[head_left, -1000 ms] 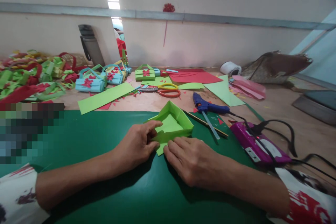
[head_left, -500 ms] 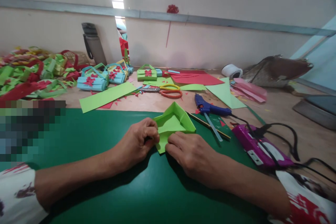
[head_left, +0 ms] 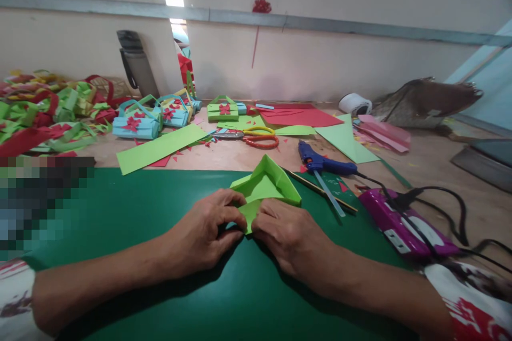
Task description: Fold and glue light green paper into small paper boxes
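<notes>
Item: folded green paper box (head_left: 264, 187), one, unlidded, resting on the green mat (head_left: 136, 213) straight ahead of the person and just beyond both hands, a peaked corner pointing away toward the wall. Long axis: uncertain, since the fingers cover part of the near side; the right-hand wall slants from the far corner back toward the person. Attached: near flap (head_left: 249, 212), same paper, reaching toward the person between the two sets of fingertips. Left hand (head_left: 210, 226): at the left edge of the flap, thumb and forefinger brought together on the paper in what looks like a pinch. Right hand (head_left: 291, 232): fingers curled down at the flap's right edge, touching (whether the tips nip the paper or merely press it, I cannot tell). Nearer hand: neither, as both meet the box, though the right covers more of its near wall. Adjacent, right of the box: a thin stick (head_left: 298, 177), lying aslant beside its right wall; beyond that, a blue glue gun (head_left: 326, 163), with a translucent glue stick (head_left: 330, 195) extending toward the person.
</notes>
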`<act>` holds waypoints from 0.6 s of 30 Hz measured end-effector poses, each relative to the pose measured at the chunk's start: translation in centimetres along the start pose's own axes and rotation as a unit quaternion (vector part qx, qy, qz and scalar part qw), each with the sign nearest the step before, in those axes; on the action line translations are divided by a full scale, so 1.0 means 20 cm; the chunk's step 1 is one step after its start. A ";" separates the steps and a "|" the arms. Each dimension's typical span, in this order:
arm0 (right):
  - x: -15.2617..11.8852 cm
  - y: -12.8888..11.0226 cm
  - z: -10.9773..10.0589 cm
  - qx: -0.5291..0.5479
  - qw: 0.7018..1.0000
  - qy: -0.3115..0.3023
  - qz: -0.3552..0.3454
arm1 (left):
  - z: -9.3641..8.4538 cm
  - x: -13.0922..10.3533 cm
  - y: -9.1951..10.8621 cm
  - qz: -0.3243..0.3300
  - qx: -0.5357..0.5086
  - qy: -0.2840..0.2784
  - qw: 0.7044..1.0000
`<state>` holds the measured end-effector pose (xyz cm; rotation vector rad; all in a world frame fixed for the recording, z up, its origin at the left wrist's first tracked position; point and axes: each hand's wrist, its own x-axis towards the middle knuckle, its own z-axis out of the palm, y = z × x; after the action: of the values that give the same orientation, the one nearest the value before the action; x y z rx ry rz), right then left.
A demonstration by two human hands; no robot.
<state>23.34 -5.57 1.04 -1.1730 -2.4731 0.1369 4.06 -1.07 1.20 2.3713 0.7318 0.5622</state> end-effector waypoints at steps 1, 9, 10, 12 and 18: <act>0.00 0.00 -0.01 0.011 1.000 -0.002 0.017 | 0.01 0.00 0.01 -0.005 0.002 0.003 1.000; -0.02 -0.01 -0.08 0.090 0.984 -0.042 0.151 | 0.05 0.04 0.08 -0.064 0.027 0.026 0.997; -0.02 -0.01 -0.08 0.091 0.981 -0.050 0.163 | 0.05 0.05 0.09 -0.071 0.030 0.026 0.997; -0.01 -0.01 -0.09 0.090 0.978 -0.065 0.179 | 0.06 0.05 0.09 -0.076 0.034 0.025 0.996; 0.02 -0.03 -0.09 0.074 0.978 -0.072 0.181 | 0.07 0.06 0.09 -0.080 0.033 0.036 0.996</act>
<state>23.49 -5.79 2.97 -1.5834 -2.2928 0.5156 6.35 -2.14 1.57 2.3364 0.9757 0.5645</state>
